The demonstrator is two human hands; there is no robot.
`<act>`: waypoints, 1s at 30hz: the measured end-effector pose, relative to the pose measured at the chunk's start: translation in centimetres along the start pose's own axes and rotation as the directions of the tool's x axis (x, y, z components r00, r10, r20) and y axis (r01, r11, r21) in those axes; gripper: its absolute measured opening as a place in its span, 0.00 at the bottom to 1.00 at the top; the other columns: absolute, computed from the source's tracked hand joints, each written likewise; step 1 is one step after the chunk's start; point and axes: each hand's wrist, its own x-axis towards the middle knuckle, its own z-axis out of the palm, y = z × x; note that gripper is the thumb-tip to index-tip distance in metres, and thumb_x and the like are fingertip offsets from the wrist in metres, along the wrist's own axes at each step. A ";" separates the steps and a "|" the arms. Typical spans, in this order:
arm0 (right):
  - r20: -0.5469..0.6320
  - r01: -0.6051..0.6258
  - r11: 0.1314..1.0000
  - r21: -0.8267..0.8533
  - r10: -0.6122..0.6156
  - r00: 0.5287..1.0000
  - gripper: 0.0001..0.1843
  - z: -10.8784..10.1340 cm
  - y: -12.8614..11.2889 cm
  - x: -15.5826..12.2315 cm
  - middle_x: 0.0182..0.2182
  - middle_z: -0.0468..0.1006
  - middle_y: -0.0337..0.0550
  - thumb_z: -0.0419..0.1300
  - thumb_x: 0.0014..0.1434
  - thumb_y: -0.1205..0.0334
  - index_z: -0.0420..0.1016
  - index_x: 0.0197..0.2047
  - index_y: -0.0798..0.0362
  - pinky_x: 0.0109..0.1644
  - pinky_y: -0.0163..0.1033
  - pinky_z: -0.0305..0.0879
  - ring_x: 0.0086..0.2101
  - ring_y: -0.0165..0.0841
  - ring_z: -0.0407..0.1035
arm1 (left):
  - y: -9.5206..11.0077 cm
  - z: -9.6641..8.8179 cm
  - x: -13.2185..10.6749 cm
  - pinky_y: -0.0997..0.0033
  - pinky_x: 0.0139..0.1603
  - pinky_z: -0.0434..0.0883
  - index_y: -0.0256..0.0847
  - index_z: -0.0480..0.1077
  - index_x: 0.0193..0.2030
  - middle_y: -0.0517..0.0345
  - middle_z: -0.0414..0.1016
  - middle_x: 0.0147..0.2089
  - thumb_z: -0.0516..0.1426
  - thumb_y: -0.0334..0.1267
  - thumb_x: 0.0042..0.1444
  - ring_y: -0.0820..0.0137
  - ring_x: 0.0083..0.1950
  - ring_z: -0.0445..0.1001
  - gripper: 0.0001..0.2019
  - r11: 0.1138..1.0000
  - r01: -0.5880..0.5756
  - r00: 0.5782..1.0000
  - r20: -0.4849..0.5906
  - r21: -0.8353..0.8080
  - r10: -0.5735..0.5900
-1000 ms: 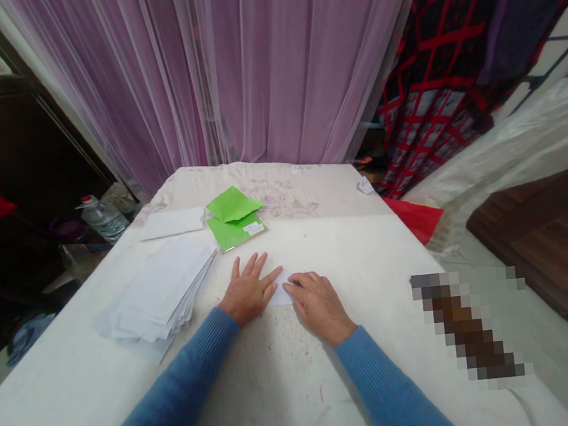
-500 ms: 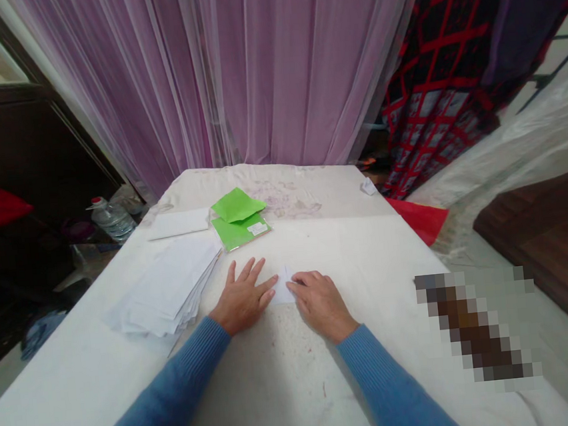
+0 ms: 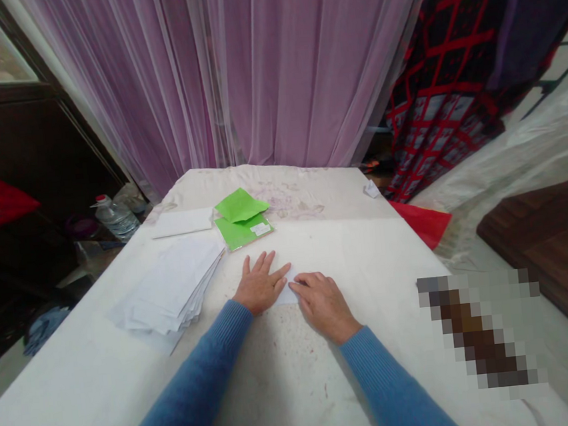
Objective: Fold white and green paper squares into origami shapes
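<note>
In the head view, the left hand (image 3: 261, 283) lies flat with fingers spread wide, just beside a folded white paper (image 3: 286, 295). The right hand (image 3: 324, 306) rests its slightly spread fingers (image 3: 303, 283) on that paper, holding nothing up. Beyond the fingers, a stack of white sheets (image 3: 175, 284) and green paper (image 3: 243, 223) lie on the tabletop (image 3: 281, 387).

Left hand (image 3: 261, 285) up and in, closer to the small white paper (image 3: 286, 294) than a moment ago. Fingers more spread out now, and thumb (image 3: 282, 272) stretched over to the top tip of the paper. Whole view turned a bit to the left, so the green paper (image 3: 243, 233), the white pile (image 3: 175, 284) and the curtain (image 3: 231, 77) all a little further right in the picture, and a little lower too.
</note>
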 end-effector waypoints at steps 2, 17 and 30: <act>-0.002 0.002 1.000 0.002 -0.002 1.000 0.16 0.0 0.0 0.0 0.48 0.75 0.44 0.55 0.60 0.70 0.76 0.49 0.46 0.46 0.41 0.59 0.46 0.37 0.65 | -0.1 0.0 -0.1 0.33 0.67 0.44 0.60 0.58 0.66 0.52 0.49 0.73 0.44 0.48 0.67 0.52 0.73 0.47 0.21 1.000 -0.002 1.000 -0.001 0.007 0.002; 0.025 -0.142 0.985 -0.100 0.145 0.989 0.28 1.2 0.1 0.4 0.65 0.61 0.51 0.50 0.66 0.51 0.62 0.66 0.51 0.63 0.54 0.49 0.65 0.47 0.49 | -0.4 0.1 -1.2 0.36 0.67 0.49 0.61 0.58 0.66 0.51 0.52 0.73 0.45 0.49 0.67 0.52 0.72 0.50 0.21 0.998 -0.060 0.998 -0.034 0.019 0.061; 0.253 -0.200 0.972 -0.123 0.225 0.941 0.34 -0.8 -0.1 -1.1 0.68 0.53 0.58 0.53 0.63 0.49 0.58 0.67 0.58 0.63 0.62 0.47 0.66 0.51 0.47 | -0.7 0.6 -1.1 0.37 0.68 0.48 0.62 0.59 0.65 0.56 0.52 0.73 0.45 0.49 0.67 0.54 0.72 0.51 0.21 0.998 -0.064 0.996 -0.063 0.012 0.064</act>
